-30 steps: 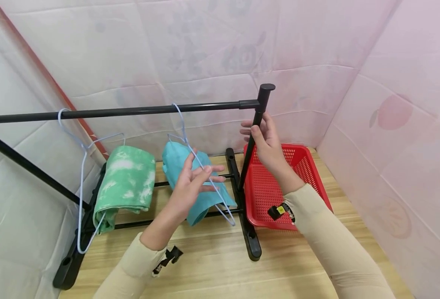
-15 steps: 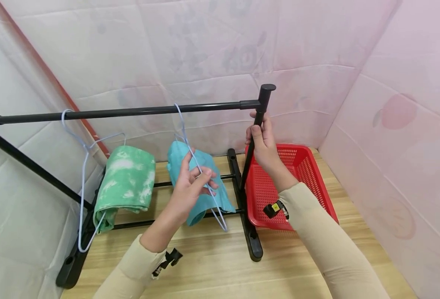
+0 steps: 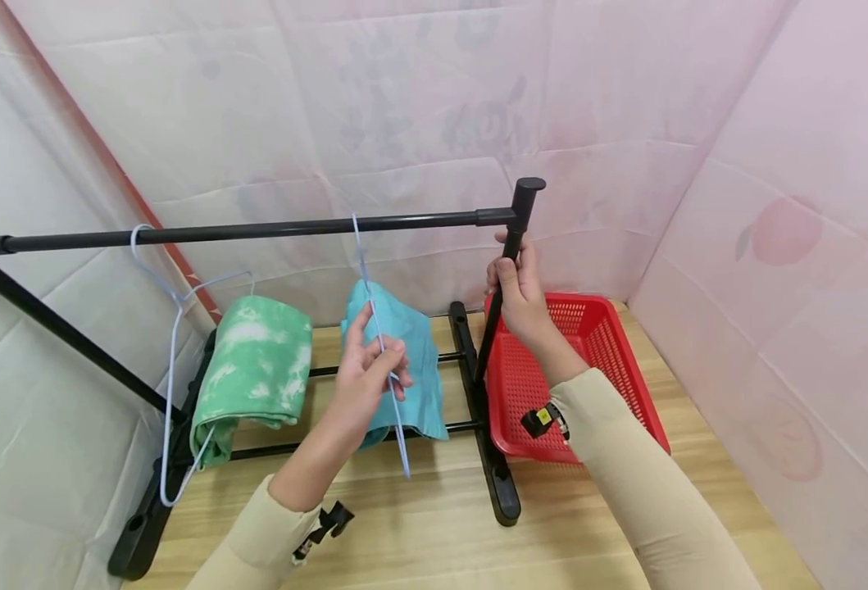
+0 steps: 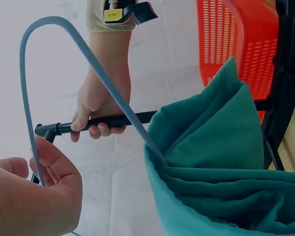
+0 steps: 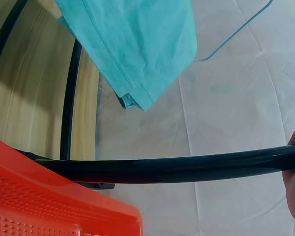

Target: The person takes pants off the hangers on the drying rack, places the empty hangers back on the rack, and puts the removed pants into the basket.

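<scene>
A light blue wire hanger (image 3: 402, 447) hangs by its hook from the black rail (image 3: 279, 229), with a folded turquoise cloth (image 3: 420, 360) draped over it. My left hand (image 3: 367, 373) holds the hanger's wire between thumb and curled fingers, in front of the cloth. The left wrist view shows the wire bending round past this hand (image 4: 44, 191) and running into the cloth (image 4: 211, 132). On the right, my right hand (image 3: 518, 287) grips the rack's black upright post (image 3: 491, 328) just below the rail.
To the left, a second blue hanger (image 3: 170, 410) carries a green and white cloth (image 3: 260, 360). A red perforated basket (image 3: 625, 385) stands right of the rack's foot (image 3: 503, 492). Pale sheets (image 3: 434, 98) enclose the wooden table (image 3: 434, 533).
The hanger with the turquoise cloth has turned until it is nearly edge-on, its near end swinging left. My left hand turns with it. The right hand's fingers have closed round the post.
</scene>
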`<state>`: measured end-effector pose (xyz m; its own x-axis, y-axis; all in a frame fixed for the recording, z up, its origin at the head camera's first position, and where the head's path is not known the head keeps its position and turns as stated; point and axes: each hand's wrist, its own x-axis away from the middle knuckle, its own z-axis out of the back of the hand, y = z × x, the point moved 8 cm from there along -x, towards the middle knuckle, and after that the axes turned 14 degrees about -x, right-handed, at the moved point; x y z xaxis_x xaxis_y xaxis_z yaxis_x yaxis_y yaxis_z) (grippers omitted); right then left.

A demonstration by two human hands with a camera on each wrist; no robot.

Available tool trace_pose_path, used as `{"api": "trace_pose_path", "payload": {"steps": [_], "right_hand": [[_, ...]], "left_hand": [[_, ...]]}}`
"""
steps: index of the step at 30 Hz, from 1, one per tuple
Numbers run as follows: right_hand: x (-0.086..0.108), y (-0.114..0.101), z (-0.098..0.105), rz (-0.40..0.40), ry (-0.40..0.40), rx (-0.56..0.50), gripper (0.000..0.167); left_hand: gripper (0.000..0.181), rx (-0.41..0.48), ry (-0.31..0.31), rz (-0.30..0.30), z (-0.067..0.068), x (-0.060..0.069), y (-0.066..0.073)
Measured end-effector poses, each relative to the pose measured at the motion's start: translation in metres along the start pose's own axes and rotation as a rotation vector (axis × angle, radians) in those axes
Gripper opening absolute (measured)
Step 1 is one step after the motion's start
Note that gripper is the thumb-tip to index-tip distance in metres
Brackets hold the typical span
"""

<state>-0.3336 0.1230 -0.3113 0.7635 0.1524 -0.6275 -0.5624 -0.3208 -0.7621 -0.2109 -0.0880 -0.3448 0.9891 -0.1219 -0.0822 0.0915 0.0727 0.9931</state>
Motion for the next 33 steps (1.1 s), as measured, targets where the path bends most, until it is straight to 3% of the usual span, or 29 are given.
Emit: {"api": "trace_pose_path", "payload": {"steps": [5,12,19,23,27,33], "right_hand": [[0.007,0.001,0.002,0.013,0.002,0.005,0.032],[0.012,0.001,0.001,0.025,-0.009,0.007,0.032],[0.011,0.000,0.002,0.023,-0.009,0.018,0.033],[0.011,0.000,0.004,0.021,-0.012,0.019,0.035],[0.011,0.000,0.005,0.030,-0.014,0.024,0.036],[0.011,0.000,0.005,0.050,-0.027,0.034,0.036]], "left_hand": [[0.069,-0.018,-0.008,0.025,0.003,0.003,-0.005],[0.055,0.037,0.002,0.031,0.008,0.006,-0.009],[0.038,-0.012,0.013,0.033,0.018,0.004,-0.007],[0.036,-0.084,-0.007,-0.005,0.023,0.001,-0.005],[0.032,-0.149,-0.006,-0.081,0.028,-0.001,-0.001],[0.018,-0.178,0.020,-0.148,0.033,0.000,0.004]]}}
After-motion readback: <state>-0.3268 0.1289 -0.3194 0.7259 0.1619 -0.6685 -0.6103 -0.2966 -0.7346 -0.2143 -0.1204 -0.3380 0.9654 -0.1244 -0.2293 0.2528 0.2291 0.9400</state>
